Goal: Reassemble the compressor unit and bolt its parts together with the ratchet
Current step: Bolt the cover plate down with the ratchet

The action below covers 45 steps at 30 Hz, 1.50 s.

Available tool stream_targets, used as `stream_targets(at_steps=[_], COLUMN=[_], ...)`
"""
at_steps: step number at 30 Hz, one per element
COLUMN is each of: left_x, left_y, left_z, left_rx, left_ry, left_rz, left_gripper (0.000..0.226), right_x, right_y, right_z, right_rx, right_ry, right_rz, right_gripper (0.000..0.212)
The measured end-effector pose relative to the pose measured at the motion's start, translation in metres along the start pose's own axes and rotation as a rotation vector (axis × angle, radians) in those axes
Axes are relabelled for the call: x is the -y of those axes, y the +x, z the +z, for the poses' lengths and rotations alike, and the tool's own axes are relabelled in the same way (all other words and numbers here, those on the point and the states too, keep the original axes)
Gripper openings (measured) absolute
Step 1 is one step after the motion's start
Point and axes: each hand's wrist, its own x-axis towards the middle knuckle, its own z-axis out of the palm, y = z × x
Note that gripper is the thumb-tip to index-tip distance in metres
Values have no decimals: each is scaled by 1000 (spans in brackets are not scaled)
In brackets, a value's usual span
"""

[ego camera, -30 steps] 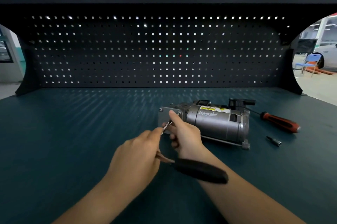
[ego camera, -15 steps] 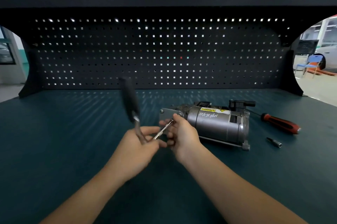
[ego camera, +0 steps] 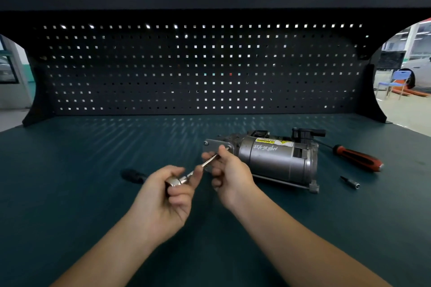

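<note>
Two bolt heads (ego camera: 206,143) show at the top corners of the end plate (ego camera: 214,144), so I judge the compressor (ego camera: 277,160) to be back in one piece and the job well into the bolting. It lies on its side on the bench (ego camera: 70,181), at about two o'clock from my hands, plate end toward nine. My right hand (ego camera: 231,177) hides the plate's lower corners, so I cannot tell whether bolts sit there, nor whether those that show are tight (a seated head looks the same slack or snug). What is left, as I read it, is to tighten each bolt in turn.

My left hand (ego camera: 168,200) has its fingers curled round the head of the ratchet (ego camera: 174,181), whose black handle sticks out toward nine o'clock. From the head a thin steel bar (ego camera: 208,162) runs toward one o'clock, and my right thumb and forefinger pinch it near its tip, close by the plate; the other fingers are loosely bent and hold nothing. Whether the tip is on a bolt I cannot tell.

Counted: one compressor, one ratchet with one bar, two bolt heads in sight, one screwdriver (ego camera: 356,158) with a red and black handle at three o'clock of the compressor, one small loose bit (ego camera: 349,182) at four o'clock of it, and one pegboard (ego camera: 210,65) at twelve.
</note>
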Motion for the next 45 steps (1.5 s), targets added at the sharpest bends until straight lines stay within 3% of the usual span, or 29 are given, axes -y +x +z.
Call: stream_targets(at_steps=[4,6,9,13,16,19,27,28,31,33,35,38,42,45], left_x=[6,9,12,13,19,18,16,19,26,27,18,0,-30,-57], left_y=[-5,-8,-12,-8,-6,-5,0,2,4,7,3,-3,-8,-5], left_z=[4,5,8,6,2,1,6,2,-10,-14,-6,0,3,-3], left_rx=[-53,18,33,-3,34,92,48,59,-6,42,82,43,-3,-105], left_ry=[842,1109,1201,1125,1041,1114,1441,1564,2338,2234,1806,1228,782,553], left_rz=[339,469,522,456,354,380,521,590,731,708,696,514,509,588], left_gripper=[28,40,41,41,56,65,43,40,32,37,37,46,40,36], right_x=[-1,-1,-2,-2,-1,1,1,1,-4,-5,-1,-1,-13,-26], right_y=[1,1,-1,-4,-5,-6,-2,-2,0,2,2,1,3,5], right_z=[2,2,0,-1,-3,-4,-5,-5,-5,-5,-6,-4,-2,-7], right_rx=[-43,-74,-126,-126,-105,-98,-45,-35,-15,3,37,52,100,131], right_ry=[-51,-43,-43,-18,-19,-16,87,92,41,-5,22,-117,-279,-713], right_rz=[-2,1,-26,-63,-50,-55,-27,-18,-11,-19,-41,-125,-185,-409], right_gripper=[31,33,31,26,25,28,31,32,37,36,36,40,43,23])
